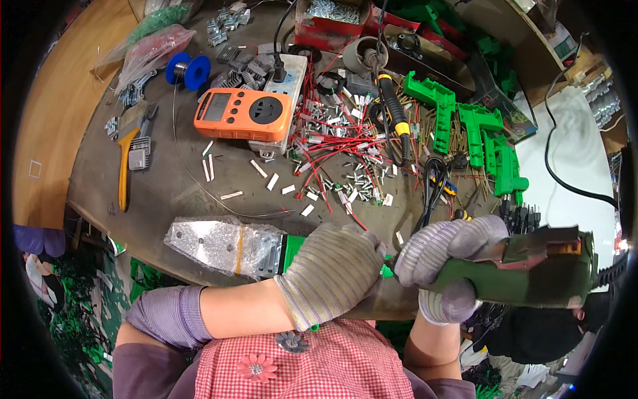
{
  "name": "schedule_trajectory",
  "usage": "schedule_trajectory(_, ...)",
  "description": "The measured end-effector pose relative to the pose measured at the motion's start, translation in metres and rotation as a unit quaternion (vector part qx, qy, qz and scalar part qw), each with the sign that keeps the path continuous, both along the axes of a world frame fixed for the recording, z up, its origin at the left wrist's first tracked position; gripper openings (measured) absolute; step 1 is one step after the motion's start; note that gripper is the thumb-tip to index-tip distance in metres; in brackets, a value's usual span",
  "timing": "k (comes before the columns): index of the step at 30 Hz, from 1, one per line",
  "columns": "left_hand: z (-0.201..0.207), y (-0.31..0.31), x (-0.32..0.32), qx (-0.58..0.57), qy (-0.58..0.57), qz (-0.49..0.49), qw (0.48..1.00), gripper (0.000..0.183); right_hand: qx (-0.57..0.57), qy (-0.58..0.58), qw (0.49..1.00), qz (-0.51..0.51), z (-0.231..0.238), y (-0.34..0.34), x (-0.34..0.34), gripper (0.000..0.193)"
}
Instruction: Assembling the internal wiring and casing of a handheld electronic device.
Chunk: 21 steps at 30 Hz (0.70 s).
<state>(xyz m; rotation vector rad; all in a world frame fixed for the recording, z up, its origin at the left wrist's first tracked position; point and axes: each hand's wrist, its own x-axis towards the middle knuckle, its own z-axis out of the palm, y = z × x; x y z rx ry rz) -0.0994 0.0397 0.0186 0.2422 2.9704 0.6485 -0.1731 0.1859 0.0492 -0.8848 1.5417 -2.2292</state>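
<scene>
Striped grey work gloves cover both hands. My left hand (pixel 332 272) is closed round the green plastic handle part of a tool whose flat metal end, wrapped in bubble wrap (pixel 222 246), points left along the table's near edge. Bits of the green plastic show on either side of the glove; the rest is hidden under it. Just to the right, my right hand (pixel 455 256) grips a dark green corded power tool (pixel 525 276), which looks like an electric screwdriver. It lies sideways, its cord leaving at the right and its front end toward my left hand.
An orange meter (pixel 244 114) rests on a power strip (pixel 287 83). Red wires (pixel 352 143) and small screws are scattered mid-table. Green plastic housings (pixel 475 133), a soldering iron (pixel 392 106), a blue spool (pixel 188 71) and a yellow-handled brush (pixel 124 169) surround them.
</scene>
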Motion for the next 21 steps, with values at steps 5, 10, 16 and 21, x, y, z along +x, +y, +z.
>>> schedule_trajectory(5,-0.004,-0.001,0.002,-0.010,0.006,0.007,1.000,0.035,-0.033,0.008,0.999,0.041,-0.011,-0.007,-0.001,0.037)
schedule_trajectory(10,-0.002,0.003,0.003,-0.052,0.020,0.006,0.998,0.035,-0.052,-0.061,0.997,-0.008,-0.027,0.008,0.004,0.030)
schedule_trajectory(16,-0.005,0.003,0.001,-0.039,0.017,-0.002,0.999,0.037,-0.139,0.049,0.989,-0.006,0.019,0.010,0.007,0.061)
schedule_trajectory(21,-0.010,0.000,0.002,-0.029,0.028,-0.002,0.999,0.035,-0.112,0.013,0.992,-0.059,0.007,0.006,0.007,0.069)
